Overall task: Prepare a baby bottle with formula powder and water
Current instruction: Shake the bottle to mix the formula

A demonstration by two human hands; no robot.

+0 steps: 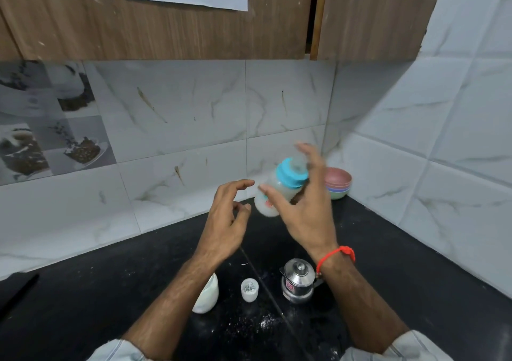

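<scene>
While the baby bottle [279, 187] is raised above the black counter [415, 291], tilted with its blue collar [292, 173] uppermost, it is held by the right hand [303, 205], thumb and fingers spread along its sides. The left hand [225, 219] is held just beside it, fingers loosely curled, gripping nothing. Below stand a white container [208, 297], a small cup [250, 289] and a steel pot [298, 280]; stacked bowls [339, 182] sit in the corner.

We see black desk [110, 299], seam line running across it, white powder specks scattered over near part. On it: white container [207, 297] partly behind forearm, small white cup [249, 289] beside it, lidded steel pot [298, 281] to right. Stacked bowls [338, 183] sit in far corner against tiles.
</scene>
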